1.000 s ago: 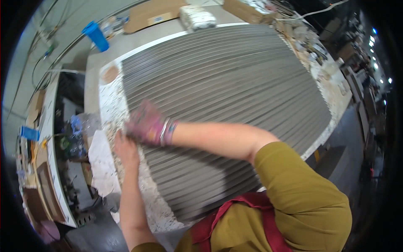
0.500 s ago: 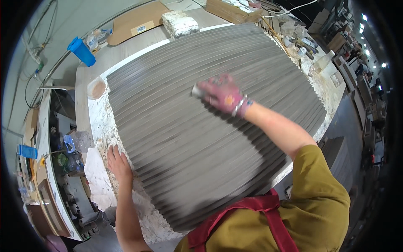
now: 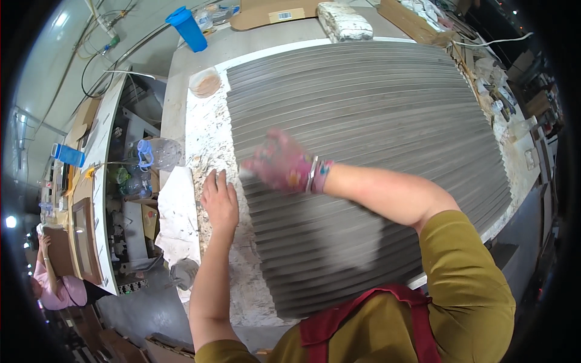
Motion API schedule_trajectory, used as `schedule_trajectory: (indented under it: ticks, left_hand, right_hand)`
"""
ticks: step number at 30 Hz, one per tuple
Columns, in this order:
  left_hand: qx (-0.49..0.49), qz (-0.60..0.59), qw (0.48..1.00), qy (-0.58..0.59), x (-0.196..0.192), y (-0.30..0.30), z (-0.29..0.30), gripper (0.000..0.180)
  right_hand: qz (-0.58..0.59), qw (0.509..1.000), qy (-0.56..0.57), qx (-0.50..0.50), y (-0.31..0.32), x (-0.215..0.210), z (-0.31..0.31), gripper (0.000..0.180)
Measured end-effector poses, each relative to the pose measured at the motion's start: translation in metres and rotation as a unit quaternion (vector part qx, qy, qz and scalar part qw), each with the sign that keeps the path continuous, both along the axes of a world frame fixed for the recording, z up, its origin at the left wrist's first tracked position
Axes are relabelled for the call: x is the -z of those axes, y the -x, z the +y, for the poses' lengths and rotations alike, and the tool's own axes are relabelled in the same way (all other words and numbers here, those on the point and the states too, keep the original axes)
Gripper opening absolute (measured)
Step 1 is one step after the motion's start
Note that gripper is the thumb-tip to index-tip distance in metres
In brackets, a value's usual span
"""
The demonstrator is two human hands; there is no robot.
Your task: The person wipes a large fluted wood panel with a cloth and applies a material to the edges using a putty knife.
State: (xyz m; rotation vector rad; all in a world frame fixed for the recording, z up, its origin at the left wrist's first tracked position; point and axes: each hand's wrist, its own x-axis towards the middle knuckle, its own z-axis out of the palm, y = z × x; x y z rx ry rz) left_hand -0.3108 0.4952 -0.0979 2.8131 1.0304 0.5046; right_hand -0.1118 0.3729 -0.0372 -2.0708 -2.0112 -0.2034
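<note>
A broad grey ribbed panel (image 3: 375, 115), made of long narrow strips side by side, lies in front of me. My right hand (image 3: 282, 164), in a pink patterned glove, is over the panel's left part, blurred by motion. Its fingers are closed on a small whitish block (image 3: 247, 172), of which only a smeared end shows. Bare and with fingers stretched out, my left hand (image 3: 220, 202) rests on the paint-spotted white border (image 3: 209, 136) beside the panel's left edge. It holds nothing.
A round dish (image 3: 205, 83) sits at the border's far left, beyond it a blue cup (image 3: 187, 29). Cardboard (image 3: 272, 13) and a spotted white bundle (image 3: 344, 23) lie at the back. A stained cloth (image 3: 180, 212) hangs left. Another person (image 3: 57, 284) is far left.
My right hand has swept left and nearer across the panel, toward my left hand. The view has turned left, bringing another person into sight. My left hand stays on the border.
</note>
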Motion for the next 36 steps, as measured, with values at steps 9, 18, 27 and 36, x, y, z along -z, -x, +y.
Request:
schedule_trajectory:
  ticks: [9,18,27,36]
  left_hand:
    - [-0.008,-0.009,1.000,0.002,0.001,-0.003,-0.002,0.040]
    - [-0.006,-0.012,1.000,-0.017,0.000,-0.006,-0.002,0.039]
    - [-0.022,0.024,0.999,0.008,0.009,0.000,0.004,0.041]
    - [0.011,0.009,1.000,-0.002,-0.003,-0.018,-0.008,0.040]
  right_hand:
    - [0.217,0.974,-0.012,0.072,0.004,0.004,0.060,0.020]
    - [0.342,0.927,-0.077,0.130,0.003,0.019,0.092,0.035]
    - [0.308,0.933,-0.113,0.145,0.009,0.004,0.069,0.023]
    - [0.014,0.929,-0.022,0.370,-0.175,-0.033,-0.116,0.020]
